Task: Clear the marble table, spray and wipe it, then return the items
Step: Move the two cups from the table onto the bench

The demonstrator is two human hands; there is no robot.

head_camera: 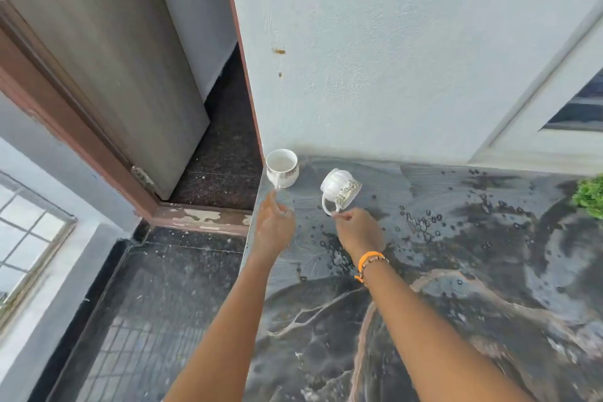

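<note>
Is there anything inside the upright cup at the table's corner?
The upright cup looks empty: pale inner wall and bottom, no visible liquid. The tilted cup, held by the right hand, faces away, so its inside is hidden.

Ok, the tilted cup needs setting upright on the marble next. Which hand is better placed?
Right. The right hand already pinches the tilted cup's handle. The left hand sits by the upright cup at the marble table's corner, holding nothing.

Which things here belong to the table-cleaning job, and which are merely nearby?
Part of the job:
marble table, wet with droplets
upright cup at the table's corner
tilted cup, handle pinched by the right hand
left hand
green plant

Merely nearby:
door
wall
window
</note>
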